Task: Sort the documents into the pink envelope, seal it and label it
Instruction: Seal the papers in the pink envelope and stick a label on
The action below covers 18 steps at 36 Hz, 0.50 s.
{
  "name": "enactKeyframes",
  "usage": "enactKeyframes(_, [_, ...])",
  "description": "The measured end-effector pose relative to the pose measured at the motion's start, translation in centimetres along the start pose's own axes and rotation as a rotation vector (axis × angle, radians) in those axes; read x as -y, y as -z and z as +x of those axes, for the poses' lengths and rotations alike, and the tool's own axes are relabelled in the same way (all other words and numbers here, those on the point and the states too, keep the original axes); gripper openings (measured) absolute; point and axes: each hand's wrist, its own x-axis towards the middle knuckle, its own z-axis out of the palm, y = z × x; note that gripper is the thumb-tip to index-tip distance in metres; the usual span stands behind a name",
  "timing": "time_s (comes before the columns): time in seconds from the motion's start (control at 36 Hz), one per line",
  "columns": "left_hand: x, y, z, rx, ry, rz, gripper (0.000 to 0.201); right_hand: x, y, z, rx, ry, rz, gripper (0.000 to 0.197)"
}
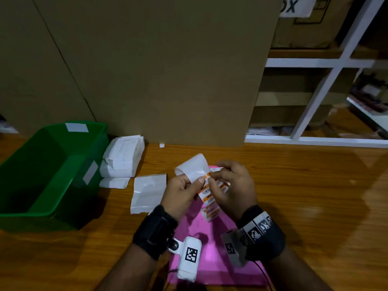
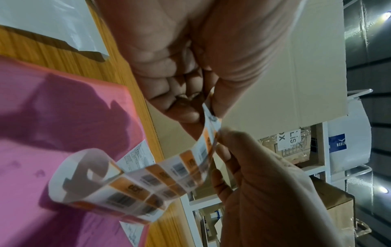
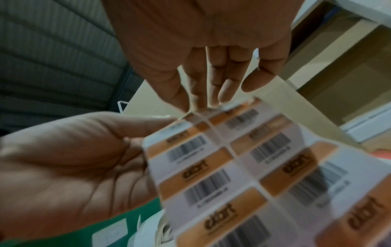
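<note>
The pink envelope (image 1: 212, 255) lies flat on the wooden table in front of me, also seen in the left wrist view (image 2: 63, 117). Above it both hands hold a sheet of orange-and-white barcode labels (image 1: 210, 196), whose ends curl into white rolls. My left hand (image 1: 197, 182) pinches the sheet's upper left edge between thumb and fingers (image 2: 215, 103). My right hand (image 1: 212, 178) pinches the sheet's top with its fingertips (image 3: 196, 102). The label sheet (image 3: 232, 167) fills the right wrist view. A printed white paper (image 2: 137, 157) shows at the envelope's far edge.
A green plastic bin (image 1: 52, 164) stands at the left. Beside it are a stack of white mailers (image 1: 123, 158) and one flat white mailer (image 1: 147, 192). An upright cardboard sheet (image 1: 147, 70) walls the back; white shelving (image 1: 315, 80) with boxes is at the right.
</note>
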Motion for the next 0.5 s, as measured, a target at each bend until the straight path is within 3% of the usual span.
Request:
enactKeyframes(0.14, [-0.5, -0.3, -0.2, -0.058, -0.013, 0.042, 0.036, 0.1, -0.8, -0.3, -0.022, 0.06, -0.026, 0.014])
enactKeyframes(0.28, [-0.5, -0.2, -0.4, -0.082, 0.001, 0.106, 0.044, -0.3, -1.3, -0.5, -0.047, 0.107, -0.058, 0.013])
enactKeyframes(0.5, [-0.2, 0.0, -0.1, -0.051, 0.003, 0.067, 0.052, -0.1, -0.9, 0.0, -0.071, 0.049, -0.019, 0.01])
